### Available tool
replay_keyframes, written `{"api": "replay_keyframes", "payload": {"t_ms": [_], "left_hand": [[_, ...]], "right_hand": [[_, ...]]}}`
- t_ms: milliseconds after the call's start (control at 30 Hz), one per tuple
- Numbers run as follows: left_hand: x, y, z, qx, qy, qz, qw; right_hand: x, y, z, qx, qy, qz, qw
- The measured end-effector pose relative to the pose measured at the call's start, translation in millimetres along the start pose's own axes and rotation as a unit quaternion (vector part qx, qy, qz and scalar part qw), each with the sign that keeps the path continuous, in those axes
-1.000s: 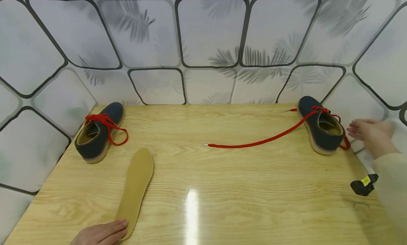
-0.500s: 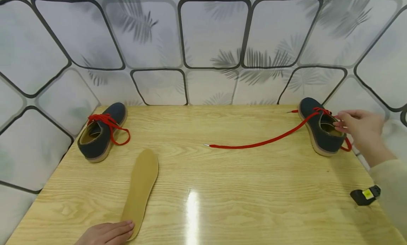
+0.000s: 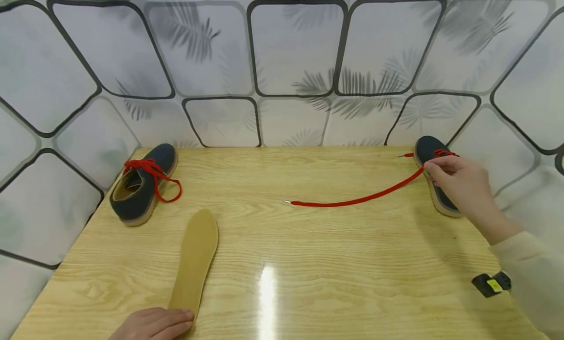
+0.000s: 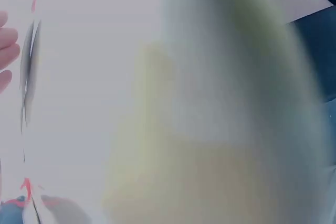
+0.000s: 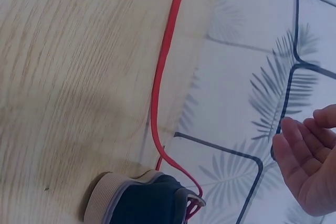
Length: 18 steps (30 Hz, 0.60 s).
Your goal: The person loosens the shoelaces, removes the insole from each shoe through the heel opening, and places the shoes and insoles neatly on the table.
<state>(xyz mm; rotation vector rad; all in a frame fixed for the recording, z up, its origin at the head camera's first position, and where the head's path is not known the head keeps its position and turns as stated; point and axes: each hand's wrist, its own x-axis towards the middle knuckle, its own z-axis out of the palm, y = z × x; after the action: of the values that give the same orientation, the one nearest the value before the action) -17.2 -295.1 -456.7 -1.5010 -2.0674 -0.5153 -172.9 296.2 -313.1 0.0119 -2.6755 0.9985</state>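
Note:
A navy shoe with red laces (image 3: 446,193) stands at the right, partly behind my right hand (image 3: 464,188). One long red shoelace (image 3: 361,199) runs left from it to a metal tip. In the head view my right thumb and index finger come together over that shoelace, beside the shoe. The right wrist view shows the lace passing apart from my curled fingers (image 5: 299,156); I cannot tell whether they hold it. My left hand (image 3: 154,325) lies with fairly straight fingers across the near end of a tan insole (image 3: 196,256). Its fingertips (image 4: 8,45) show in the left wrist view.
The matching navy shoe (image 3: 132,195), its red laces tied in a bow, stands at the left. A wooden table (image 3: 335,261) spans the front, with a patterned wall (image 3: 295,46) behind and at both sides. A small black device (image 3: 491,284) hangs by my right sleeve.
My right hand has come from beyond the right shoe, across its opening, to the long lace on its left side. My left fingers have shifted slightly right, together with the insole.

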Motion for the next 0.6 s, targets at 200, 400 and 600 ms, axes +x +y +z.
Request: {"api": "replay_keyframes", "payload": {"t_ms": [200, 400, 600], "left_hand": [[26.7, -3.1, -4.9, 0.003, 0.003, 0.046, 0.9989], [66.0, -14.8, -15.0, -0.019, 0.118, 0.093, 0.9884], [85.9, -23.7, -23.3, -0.025, 0.165, 0.099, 0.9809]], "right_hand": [[-5, -8, 18.1, -0.122, 0.013, -0.102, 0.987], [-15, -23, 36.4, -0.199, 0.057, -0.228, 0.951], [-19, -35, 50.5, -0.237, 0.093, -0.313, 0.915]]}}
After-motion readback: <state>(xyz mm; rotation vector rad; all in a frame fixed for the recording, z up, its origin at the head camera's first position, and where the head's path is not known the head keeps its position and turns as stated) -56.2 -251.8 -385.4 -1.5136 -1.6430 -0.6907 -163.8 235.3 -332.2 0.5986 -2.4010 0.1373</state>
